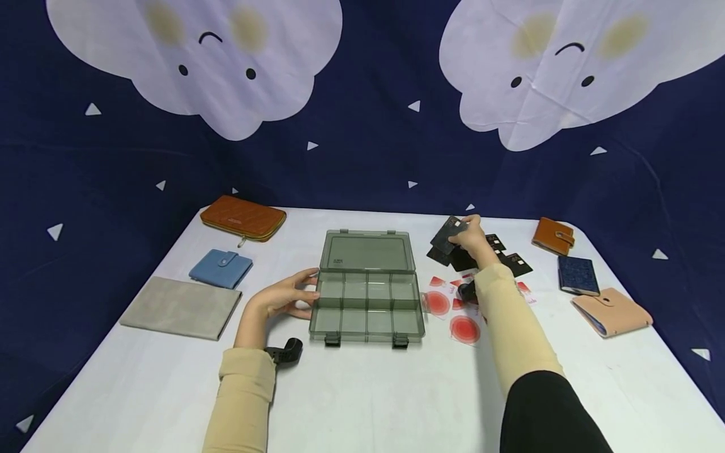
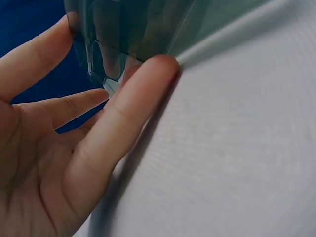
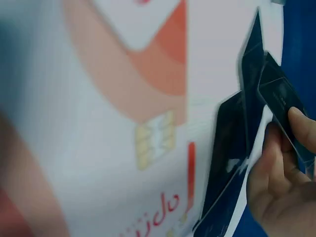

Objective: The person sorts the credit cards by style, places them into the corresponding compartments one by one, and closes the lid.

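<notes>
Black cards [image 1: 449, 235]; grey-green box [image 1: 368, 272]; red-circled white cards [image 1: 465, 329].

Navy backdrop [image 1: 374, 75] is hung behind table [image 1: 368, 396], and blue is also seen past both table sides. Two big white clouds [image 1: 195, 56] are printed up top, faces upside down, cheeks tinted yellow; small white triangles [image 1: 55, 231] are scattered over the navy. Right cloud is creased. Table top is covered in plain white, evenly lit, with soft shadows cast on it
</notes>
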A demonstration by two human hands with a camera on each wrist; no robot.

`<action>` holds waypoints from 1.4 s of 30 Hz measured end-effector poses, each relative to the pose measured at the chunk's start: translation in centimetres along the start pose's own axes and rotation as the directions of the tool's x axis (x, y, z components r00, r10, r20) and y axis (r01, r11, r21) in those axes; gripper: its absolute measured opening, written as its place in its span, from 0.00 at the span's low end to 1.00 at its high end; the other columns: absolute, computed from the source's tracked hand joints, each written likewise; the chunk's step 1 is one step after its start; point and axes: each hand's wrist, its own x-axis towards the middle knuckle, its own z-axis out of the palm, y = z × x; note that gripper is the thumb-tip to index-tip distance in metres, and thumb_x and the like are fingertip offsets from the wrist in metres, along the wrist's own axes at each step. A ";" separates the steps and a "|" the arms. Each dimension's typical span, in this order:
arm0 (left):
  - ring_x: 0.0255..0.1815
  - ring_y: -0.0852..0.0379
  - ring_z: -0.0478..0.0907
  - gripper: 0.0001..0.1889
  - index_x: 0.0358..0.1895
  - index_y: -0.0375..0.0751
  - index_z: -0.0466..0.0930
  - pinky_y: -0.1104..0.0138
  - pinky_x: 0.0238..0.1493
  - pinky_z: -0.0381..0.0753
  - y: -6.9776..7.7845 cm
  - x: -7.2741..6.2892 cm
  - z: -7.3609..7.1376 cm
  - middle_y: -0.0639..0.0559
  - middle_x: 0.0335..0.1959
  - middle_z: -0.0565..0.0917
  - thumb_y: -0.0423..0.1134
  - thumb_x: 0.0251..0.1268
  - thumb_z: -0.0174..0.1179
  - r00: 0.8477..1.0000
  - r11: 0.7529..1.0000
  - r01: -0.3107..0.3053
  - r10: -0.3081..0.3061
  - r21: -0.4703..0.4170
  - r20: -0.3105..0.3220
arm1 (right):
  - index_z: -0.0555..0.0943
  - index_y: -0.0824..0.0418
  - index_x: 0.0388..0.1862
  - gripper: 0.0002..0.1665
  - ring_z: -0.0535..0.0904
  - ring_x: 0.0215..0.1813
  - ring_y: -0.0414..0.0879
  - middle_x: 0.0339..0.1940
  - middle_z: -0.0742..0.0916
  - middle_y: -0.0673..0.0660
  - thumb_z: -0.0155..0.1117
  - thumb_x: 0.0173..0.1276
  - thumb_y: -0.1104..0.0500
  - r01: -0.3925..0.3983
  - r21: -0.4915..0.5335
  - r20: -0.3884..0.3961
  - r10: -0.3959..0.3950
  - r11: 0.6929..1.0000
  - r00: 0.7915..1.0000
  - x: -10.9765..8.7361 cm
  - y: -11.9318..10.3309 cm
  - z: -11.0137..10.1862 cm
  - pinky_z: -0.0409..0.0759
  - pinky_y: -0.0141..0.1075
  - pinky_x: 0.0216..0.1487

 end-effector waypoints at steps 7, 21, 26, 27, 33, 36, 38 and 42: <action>0.57 0.41 0.66 0.41 0.74 0.43 0.39 0.57 0.40 0.83 -0.2 0.0 -0.1 0.37 0.70 0.47 0.32 0.63 0.55 1.000 1.000 -0.007 0.007 -0.009 0.010 | 0.50 0.58 0.67 0.43 0.76 0.26 0.41 0.47 0.72 0.61 0.60 0.59 0.72 -0.085 0.157 0.139 0.063 0.984 0.988 -8.5 -8.8 1.2 0.81 0.31 0.28; 0.62 0.35 0.62 0.41 0.74 0.42 0.38 0.56 0.39 0.83 -0.1 -0.1 0.0 0.36 0.70 0.46 0.32 0.63 0.55 1.000 1.000 -0.013 0.013 -0.018 0.015 | 0.66 0.74 0.60 0.22 0.78 0.31 0.38 0.35 0.80 0.51 0.52 0.68 0.68 0.017 0.113 0.367 -0.058 0.993 0.928 -18.4 -20.0 6.7 0.78 0.33 0.39; 0.60 0.38 0.64 0.41 0.74 0.42 0.38 0.56 0.39 0.84 -0.1 0.0 0.0 0.36 0.70 0.46 0.32 0.64 0.54 1.000 1.000 -0.008 0.008 -0.023 0.016 | 0.70 0.71 0.59 0.20 0.77 0.32 0.38 0.38 0.81 0.54 0.50 0.68 0.68 0.119 0.029 0.465 -0.119 0.992 0.877 -18.7 -20.5 9.1 0.77 0.37 0.41; 0.59 0.39 0.64 0.41 0.74 0.42 0.38 0.56 0.39 0.84 -0.1 0.0 0.0 0.36 0.70 0.46 0.32 0.64 0.54 1.000 1.000 -0.006 0.006 -0.025 0.015 | 0.70 0.71 0.58 0.20 0.78 0.33 0.39 0.38 0.81 0.55 0.50 0.68 0.70 0.139 0.015 0.487 -0.128 0.990 0.864 -18.9 -20.7 9.6 0.77 0.37 0.41; 0.59 0.39 0.64 0.41 0.74 0.42 0.38 0.55 0.39 0.83 0.0 0.0 0.0 0.36 0.70 0.46 0.32 0.64 0.54 1.000 1.000 0.001 -0.001 -0.028 0.011 | 0.72 0.72 0.57 0.21 0.74 0.49 0.50 0.48 0.78 0.64 0.48 0.65 0.76 0.239 -0.107 0.619 -0.124 0.965 0.775 -20.6 -21.8 12.1 0.78 0.40 0.51; 0.60 0.37 0.63 0.41 0.74 0.42 0.38 0.54 0.40 0.83 0.0 0.0 0.0 0.36 0.70 0.46 0.33 0.64 0.54 1.000 1.000 0.001 0.000 -0.029 0.011 | 0.75 0.70 0.53 0.18 0.72 0.52 0.52 0.49 0.78 0.63 0.51 0.64 0.74 0.353 -0.233 0.670 -0.113 0.906 0.734 -21.5 -22.1 13.4 0.77 0.39 0.51; 0.60 0.36 0.62 0.41 0.74 0.43 0.38 0.54 0.40 0.83 0.0 -0.1 0.0 0.37 0.70 0.46 0.33 0.64 0.54 1.000 0.999 0.002 -0.001 -0.032 0.011 | 0.77 0.70 0.49 0.15 0.74 0.49 0.52 0.46 0.80 0.63 0.54 0.63 0.73 0.422 -0.290 0.695 -0.114 0.859 0.710 -22.1 -22.2 14.2 0.78 0.38 0.48; 0.59 0.37 0.63 0.41 0.74 0.43 0.39 0.54 0.39 0.83 0.1 -0.2 0.1 0.37 0.70 0.46 0.33 0.63 0.55 1.000 0.999 0.004 -0.004 -0.039 0.008 | 0.81 0.66 0.41 0.09 0.77 0.43 0.49 0.40 0.83 0.58 0.58 0.63 0.70 0.519 -0.383 0.705 -0.121 0.764 0.699 -23.0 -22.0 15.7 0.79 0.36 0.43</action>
